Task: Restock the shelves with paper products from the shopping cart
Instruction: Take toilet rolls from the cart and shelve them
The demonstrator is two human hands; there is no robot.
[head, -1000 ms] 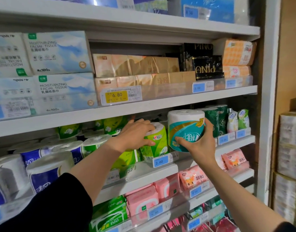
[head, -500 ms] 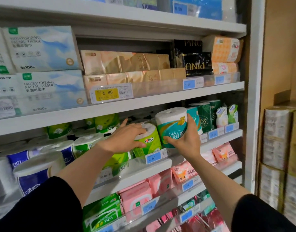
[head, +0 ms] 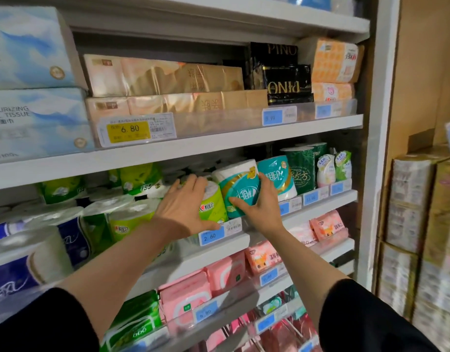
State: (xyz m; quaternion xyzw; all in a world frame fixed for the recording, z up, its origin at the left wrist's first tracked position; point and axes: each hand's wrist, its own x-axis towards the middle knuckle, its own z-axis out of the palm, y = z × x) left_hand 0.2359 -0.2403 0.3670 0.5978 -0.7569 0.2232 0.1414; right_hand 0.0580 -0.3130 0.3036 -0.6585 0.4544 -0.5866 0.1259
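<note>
the white paper roll in a teal and gold printed wrapper (head: 240,191) sat tilted at the front of the middle shelf (head: 320,207), its top leaning left and away. the right hand (head: 260,208) held it from the near right side, fingers curled round the wrapper and the thumb lying across its lower front. just to its left, touching it, stood a white roll in a lime green wrapper (head: 213,207); the left hand (head: 184,207) lay over that roll's top and left side with fingers spread and slightly bent, pressing rather than clasping. to the right of the held roll stood a second teal wrapped roll (head: 277,177), then dark green wrapped rolls (head: 301,171) and small pale green and white packs (head: 333,166) farther right.

a blue price tag reading 2.60 (head: 211,236) hung on the shelf's front rail just below the left hand. farther left on the same shelf were more lime green rolls (head: 128,221) and white rolls with dark blue wrappers (head: 18,270). the shelf above carried gold and peach tissue packs (head: 165,77), black packs with gold lettering (head: 282,77), orange checked packs (head: 335,60) and, far left, pale blue facial tissue boxes (head: 28,47), with a yellow tag reading 6.80 (head: 128,129). below lay pink soft packs (head: 185,298). black sleeves (head: 366,318) covered both upper arms. stacked wrapped bundles (head: 422,224) stood at the far right.
</note>
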